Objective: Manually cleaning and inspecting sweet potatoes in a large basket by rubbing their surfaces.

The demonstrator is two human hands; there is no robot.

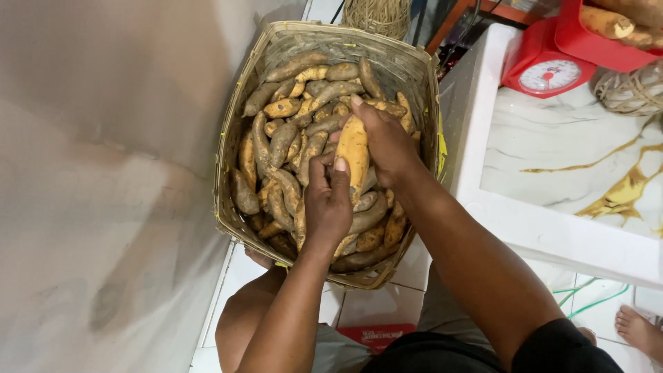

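A woven bamboo basket (228,148) stands on the tiled floor, filled with several dirty brown and orange sweet potatoes (283,141). Above its middle I hold one orange sweet potato (353,148) upright with both hands. My right hand (387,141) wraps its upper right side, fingers over the top. My left hand (328,200) grips its lower left side, thumb pressed on the skin.
A white marble-patterned counter (573,173) runs along the right, with a red kitchen scale (552,65) carrying more sweet potatoes (608,22). A grey wall (103,173) is on the left. My knee (242,318) and a bare foot (639,328) rest on the white tiles.
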